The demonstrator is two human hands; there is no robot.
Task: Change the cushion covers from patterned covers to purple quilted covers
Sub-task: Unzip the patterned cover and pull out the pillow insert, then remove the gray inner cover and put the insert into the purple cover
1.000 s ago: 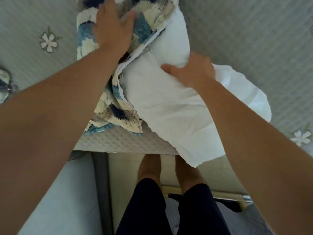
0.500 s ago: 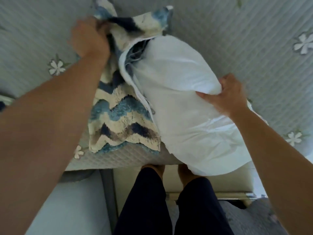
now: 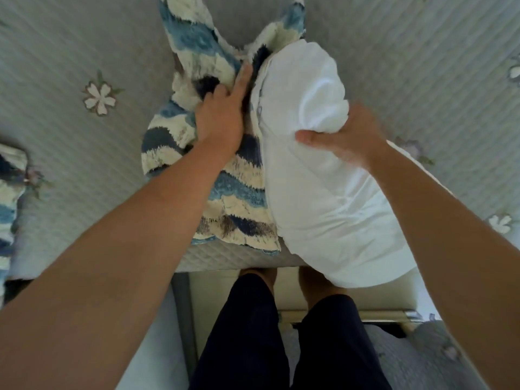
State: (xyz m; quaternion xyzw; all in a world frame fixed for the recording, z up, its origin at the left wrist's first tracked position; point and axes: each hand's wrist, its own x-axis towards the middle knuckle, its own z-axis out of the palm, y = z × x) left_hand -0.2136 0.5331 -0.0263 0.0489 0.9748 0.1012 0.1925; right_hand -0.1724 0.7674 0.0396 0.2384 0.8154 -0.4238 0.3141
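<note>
Patterned cover (image 3: 239, 192) lies on the bed (image 3: 84, 150), nearly emptied: the white insert (image 3: 323, 206) is almost wholly out, its far edge at the cover's mouth. Left grip (image 3: 222, 119) bunches the cover and right grip (image 3: 346, 136) clutches the insert. By my judgement the purple covers are yet to come — none shows. Another patterned cushion (image 3: 8, 192) waits at left.

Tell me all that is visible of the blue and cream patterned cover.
The patterned cover is soft, tufted-looking fabric with wavy bands of cream, light blue and navy. It lies crumpled on the grey quilted bedspread, left of the white cushion insert, whose far end seems still inside it. The left hand grips its open edge; the right hand holds the insert, not the cover.
</note>
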